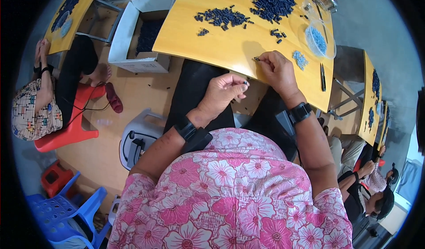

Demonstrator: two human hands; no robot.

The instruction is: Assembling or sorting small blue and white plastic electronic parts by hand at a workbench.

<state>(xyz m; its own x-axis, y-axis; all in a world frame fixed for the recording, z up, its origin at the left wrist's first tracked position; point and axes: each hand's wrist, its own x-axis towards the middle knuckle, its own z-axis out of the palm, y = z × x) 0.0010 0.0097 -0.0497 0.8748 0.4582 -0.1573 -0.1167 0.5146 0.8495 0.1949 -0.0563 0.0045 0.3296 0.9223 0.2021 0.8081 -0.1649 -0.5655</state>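
Pinches 1 small dark piece (246,83) in left hand (223,93), beside the edge of the yellow table (212,50); pinches another piece (256,58) in right hand (276,69), at 1 o'clock. Shows black heaps (270,5) at 11 and 12 o'clock, blue bits (300,60) at 2.

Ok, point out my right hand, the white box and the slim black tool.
Right hand (278,70): head view, back of hand.
White box (122,35): head view, left wall.
Slim black tool (323,78): head view, its middle.
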